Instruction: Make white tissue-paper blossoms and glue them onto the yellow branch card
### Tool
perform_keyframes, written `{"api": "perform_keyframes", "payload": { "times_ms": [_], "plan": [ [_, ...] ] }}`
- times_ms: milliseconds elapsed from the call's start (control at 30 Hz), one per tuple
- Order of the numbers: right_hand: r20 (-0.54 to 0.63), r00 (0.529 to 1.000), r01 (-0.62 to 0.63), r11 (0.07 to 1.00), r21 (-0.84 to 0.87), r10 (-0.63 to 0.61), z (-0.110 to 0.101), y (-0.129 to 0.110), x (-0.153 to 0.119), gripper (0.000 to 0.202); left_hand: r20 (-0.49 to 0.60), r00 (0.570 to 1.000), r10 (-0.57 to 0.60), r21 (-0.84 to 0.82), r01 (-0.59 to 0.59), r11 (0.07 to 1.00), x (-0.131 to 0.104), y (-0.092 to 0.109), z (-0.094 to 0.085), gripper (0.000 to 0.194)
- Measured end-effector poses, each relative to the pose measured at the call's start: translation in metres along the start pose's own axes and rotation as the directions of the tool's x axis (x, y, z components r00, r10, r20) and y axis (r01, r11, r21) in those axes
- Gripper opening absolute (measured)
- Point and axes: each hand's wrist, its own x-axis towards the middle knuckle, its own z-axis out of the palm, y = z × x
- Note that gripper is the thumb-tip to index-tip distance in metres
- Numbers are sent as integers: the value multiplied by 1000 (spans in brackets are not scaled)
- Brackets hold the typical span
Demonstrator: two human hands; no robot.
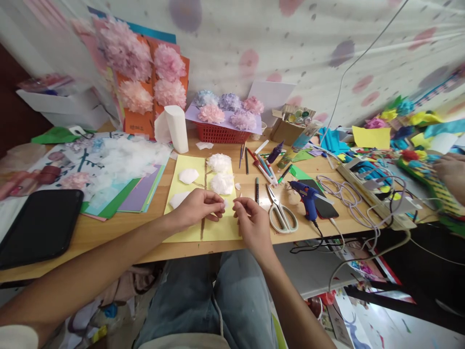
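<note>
Low in the middle of the frame, your left hand (201,207) has its thumb and fingertips pinched together on a small white bit (225,203). Your right hand (253,222) is just to the right of it, with its thumb and first finger close together. That spot is too tiny to see well, so I cannot tell if they hold anything. Your two hands do not touch each other.

Under your hands, a yellow sheet (223,230) lies flat on the wooden table (218,247), near the front edge. A brown line (202,230) runs down it. To the right of that line sit two fluffy white puffs (222,184), one above the other. On the left side are two flat white paper shapes (189,176), and the lower one is just past your left hand.

Right of your hands you have a dark pen (257,190), scissors (281,214) with pale handles, a blue glue gun (308,196) and a black phone (323,202). At the left edge lies a black tablet (39,223).

Farther up, near the top middle, a purple sheet (194,115) with soft puffs rests on a red basket (221,134). At the upper left stand orange sheets (136,121) with big pink puffs (125,51). At the right edge, you can see another person's hand (452,174).
</note>
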Motion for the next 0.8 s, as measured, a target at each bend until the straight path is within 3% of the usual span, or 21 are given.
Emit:
{"api": "perform_keyframes", "payload": {
  "times_ms": [67, 100, 167, 233, 333, 467, 600, 700, 800],
  "plan": [
    [-34, 982, 175, 961, -215, -187, -14, 5, -8, 28, -72, 994, 79, 149, -68, 986, 2, -2, -4, 21],
    [6, 954, 284, 896, -342, -300, -22, 9, -13, 29, -110, 984, 137, 245, -107, 964, 3, -2, -6, 19],
    [197, 879, 472, 727, -499, -435, -37, 16, -25, 35, -163, 952, 258, 423, -168, 890, 4, -3, -10, 16],
    [378, 798, 602, 594, -533, -469, -48, 23, -36, 50, -182, 922, 341, 534, -199, 822, 6, -3, -12, 15],
    [467, 720, 693, 495, -524, -513, -54, 34, -45, 55, -179, 891, 417, 642, -215, 736, 8, -2, -11, 14],
    [421, 664, 744, 485, -460, -618, -57, 45, -51, 27, -155, 891, 426, 732, -186, 655, 11, -1, -5, 17],
    [377, 625, 780, 527, -336, -684, -64, 45, -59, 25, -184, 898, 400, 738, -142, 659, 17, -1, -6, 18],
    [128, 680, 718, 622, -311, -722, -63, 35, -59, 27, -234, 887, 397, 703, -128, 699, 21, -4, -9, 16],
    [-178, 752, 570, 762, -306, -635, -49, 18, -48, 25, -252, 865, 434, 720, -133, 682, 24, -6, -10, 16]
  ]
}}
